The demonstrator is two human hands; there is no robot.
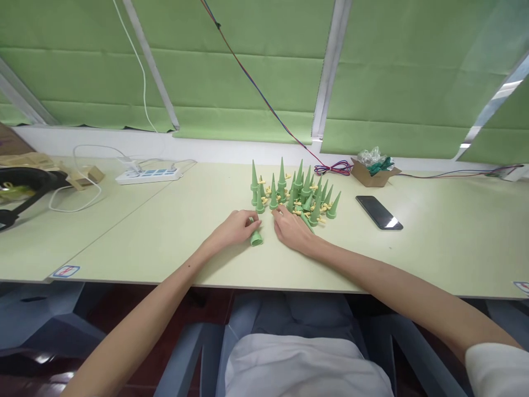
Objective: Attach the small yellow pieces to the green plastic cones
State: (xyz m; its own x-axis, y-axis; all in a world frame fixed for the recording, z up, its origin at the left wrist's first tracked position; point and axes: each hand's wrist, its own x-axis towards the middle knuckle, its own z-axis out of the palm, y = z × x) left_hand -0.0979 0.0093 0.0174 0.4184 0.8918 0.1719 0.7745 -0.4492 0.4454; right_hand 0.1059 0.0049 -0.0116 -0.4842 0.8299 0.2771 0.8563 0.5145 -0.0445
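Note:
My left hand [239, 226] is closed around a green plastic watering spike [256, 240], whose hollow wide end faces me just above the table. My right hand [291, 229] rests at the near edge of a group of similar green spikes [317, 207], fingers curled together. What its fingertips grip, if anything, is hidden behind the hand. Most spikes stand point up, and a few lie tilted among them. Small yellow valve pieces [322, 220] stick out near their bases. One spike [306, 222] lies on its side against my right hand.
Right of the spikes lies a black phone [379, 212]. Behind it stands a small cardboard box [372, 173] with plastic wrap and green material. A coiled red and blue cable [334, 167] lies nearby. At the left are a white power strip [149, 175] and a black object [28, 190].

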